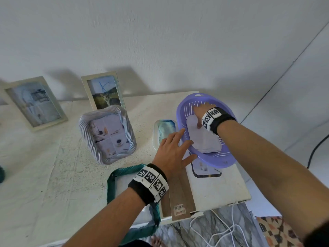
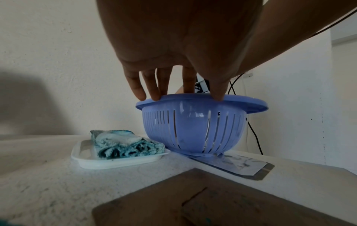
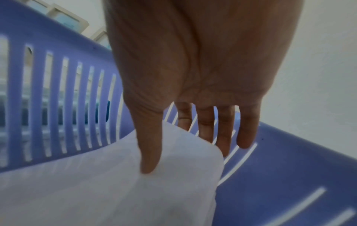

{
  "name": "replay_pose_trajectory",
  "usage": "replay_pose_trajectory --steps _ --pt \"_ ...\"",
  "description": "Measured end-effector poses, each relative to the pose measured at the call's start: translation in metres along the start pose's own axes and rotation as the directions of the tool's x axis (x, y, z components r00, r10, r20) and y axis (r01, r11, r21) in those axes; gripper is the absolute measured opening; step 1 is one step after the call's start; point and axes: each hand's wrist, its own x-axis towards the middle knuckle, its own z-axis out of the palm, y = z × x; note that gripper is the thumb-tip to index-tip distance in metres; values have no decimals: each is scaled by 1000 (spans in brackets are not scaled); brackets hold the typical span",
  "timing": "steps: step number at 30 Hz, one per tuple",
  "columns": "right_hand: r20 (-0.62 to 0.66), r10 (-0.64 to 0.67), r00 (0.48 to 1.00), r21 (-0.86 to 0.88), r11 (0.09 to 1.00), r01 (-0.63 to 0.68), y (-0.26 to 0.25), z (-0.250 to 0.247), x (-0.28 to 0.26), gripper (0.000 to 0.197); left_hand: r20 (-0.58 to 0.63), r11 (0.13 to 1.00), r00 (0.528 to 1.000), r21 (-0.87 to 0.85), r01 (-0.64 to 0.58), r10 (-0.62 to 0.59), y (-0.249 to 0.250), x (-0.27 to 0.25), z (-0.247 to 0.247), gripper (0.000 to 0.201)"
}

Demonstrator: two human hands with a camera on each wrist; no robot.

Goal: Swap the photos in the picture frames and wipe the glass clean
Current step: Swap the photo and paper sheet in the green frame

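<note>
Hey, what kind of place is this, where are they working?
Probably a room in a home, at a white tabletop against a plain white wall. Standing picture frames such as the silver twisted-rim frame, a purple slotted plastic basket and marble-patterned floor tiles suggest it.

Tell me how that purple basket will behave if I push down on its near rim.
The purple basket looks like thin slotted plastic, so probably light and a bit flexible. Its base is narrower than its rim and seems to rest partly on a clear panel, so it may rock or tip. The left hand resting straight fingers on the rim probably steadies it.
</note>
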Motion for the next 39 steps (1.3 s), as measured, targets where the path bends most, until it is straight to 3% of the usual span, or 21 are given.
replay_pose_trajectory --steps 6,10,12,14,17,20,22,24,26,29,32,35,39 --pt "-72 -17 997 265 963 36 20 -31 -26 15 56 983 997 -177 55 -46 -3 -6 -8 64" --pt "-231 36 972 518 850 91 42 -60 -68 25 -45 920 994 -384 78 -103 -6 -18 -24 51" --pt "-371 82 925 575 803 159 46 -74 -97 28 -130 897 984 -437 56 -125 -8 -27 -36 43" --pt "-515 146 845 612 753 243 41 -84 -127 27 -181 876 970 -478 57 -162 -10 -39 -49 34" --pt "-601 123 790 656 640 400 14 -89 -166 26 -156 783 950 -610 124 -272 -8 -57 -70 33" --pt "-586 -16 810 708 475 522 -29 -75 -187 27 -70 651 930 -733 197 -360 -11 -76 -87 34" --pt "-573 -96 814 727 400 559 -59 -59 -191 26 -23 609 921 -757 238 -389 -17 -94 -93 25" --pt "-574 -81 815 749 350 562 -87 -44 -191 27 5 581 897 -760 291 -443 -24 -117 -94 13" --pt "-567 13 823 791 287 540 -113 -28 -190 30 23 511 848 -789 341 -529 -32 -140 -91 12" --pt "-425 65 903 892 199 405 -149 -4 -193 34 57 399 762 -825 399 -645 -44 -169 -84 14" --pt "-318 19 948 931 193 309 -178 21 -198 41 94 350 703 -816 460 -705 -54 -189 -74 15" --pt "-271 20 962 932 254 258 -194 34 -201 45 120 333 639 -773 541 -760 -56 -198 -67 19" --pt "-263 10 965 913 326 246 -205 40 -207 43 43 470 625 -620 628 -779 -59 -203 -54 23"
